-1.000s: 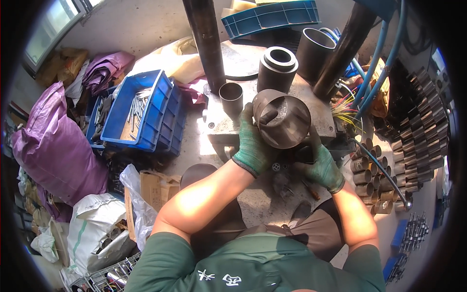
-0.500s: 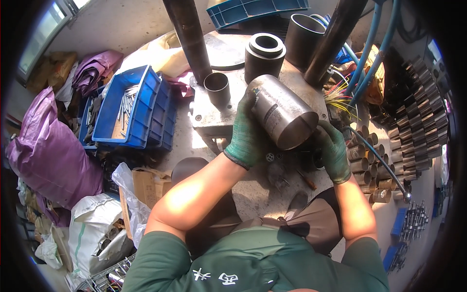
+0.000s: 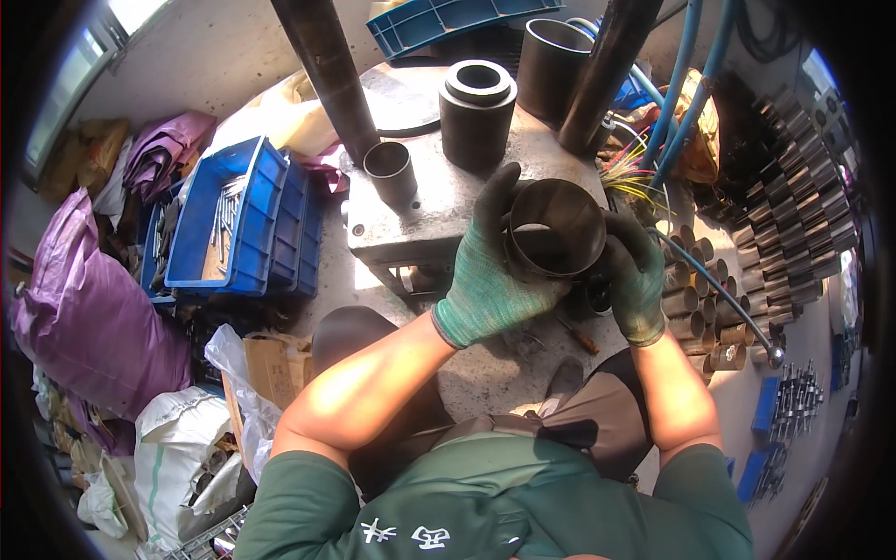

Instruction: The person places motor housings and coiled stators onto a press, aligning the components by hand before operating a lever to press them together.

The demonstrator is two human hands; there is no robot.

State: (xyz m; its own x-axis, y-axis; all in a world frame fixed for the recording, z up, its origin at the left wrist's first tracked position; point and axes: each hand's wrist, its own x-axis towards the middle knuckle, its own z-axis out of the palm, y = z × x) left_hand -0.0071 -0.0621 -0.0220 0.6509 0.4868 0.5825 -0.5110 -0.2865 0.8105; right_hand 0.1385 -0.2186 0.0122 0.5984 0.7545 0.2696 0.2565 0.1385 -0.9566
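Note:
A dark metal tube [image 3: 557, 229] is held between my two gloved hands, its round mouth tipped up so I look down into it. My left hand [image 3: 492, 275], in a green glove, cups it from the left and below, with the thumb up along its side. The right hand [image 3: 637, 280], gloved alike, grips the tube's right side; some of its fingers are hidden. Just beyond stands a thick steel cylinder with a stepped ring top [image 3: 478, 117], upright on the metal press table [image 3: 401, 233]. A smaller short tube [image 3: 389, 173] stands left of it.
Two dark upright columns [image 3: 329, 79] rise from the table, with a wide tube [image 3: 553, 70] beside the right one. Blue bins [image 3: 280, 224] with metal pins stand at left, near purple sacks [image 3: 103, 299]. Stacked tubes [image 3: 695, 308] and a ball-ended lever [image 3: 776, 356] are at right.
The tube has been turned from lying on its side to mouth upward. Both hands have come slightly down and shifted round it. The view has moved a little to the right.

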